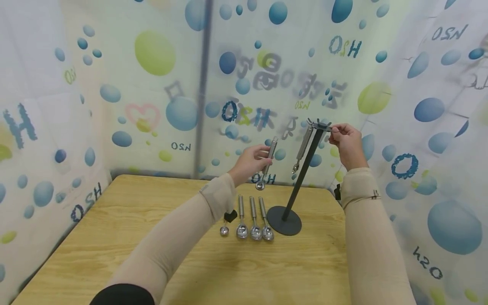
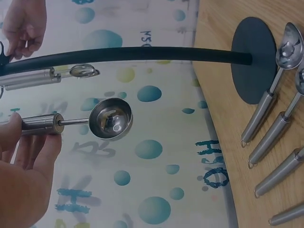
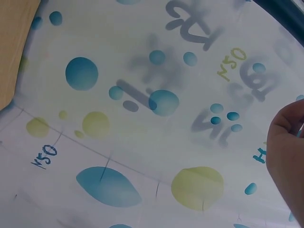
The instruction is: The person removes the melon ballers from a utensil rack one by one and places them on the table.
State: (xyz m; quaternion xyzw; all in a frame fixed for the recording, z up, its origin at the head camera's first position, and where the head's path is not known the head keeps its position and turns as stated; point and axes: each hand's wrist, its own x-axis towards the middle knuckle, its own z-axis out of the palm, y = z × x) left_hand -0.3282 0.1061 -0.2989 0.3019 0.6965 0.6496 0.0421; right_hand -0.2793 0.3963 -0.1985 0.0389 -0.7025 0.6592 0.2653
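Observation:
My left hand point(image 1: 248, 163) pinches the metal handle of a small round-bowled scoop point(image 2: 110, 118), holding it in the air with the bowl down, left of the black stand point(image 1: 302, 176). My right hand point(image 1: 348, 144) pinches the end of a hook at the stand's top, on its right side. In the right wrist view only part of that hand point(image 3: 287, 152) shows, its fingertips cut off by the edge. Another metal scoop point(image 1: 304, 144) with a narrow bowl hangs from the left side of the stand's top, apart from the held scoop.
Several metal scoops point(image 1: 256, 232) lie in a row on the wooden table point(image 1: 183, 271), left of the stand's round base point(image 1: 291, 226), handles pointing to the back. One small scoop point(image 1: 224, 231) is partly hidden by my left wrist. A patterned curtain point(image 1: 152, 97) surrounds the table.

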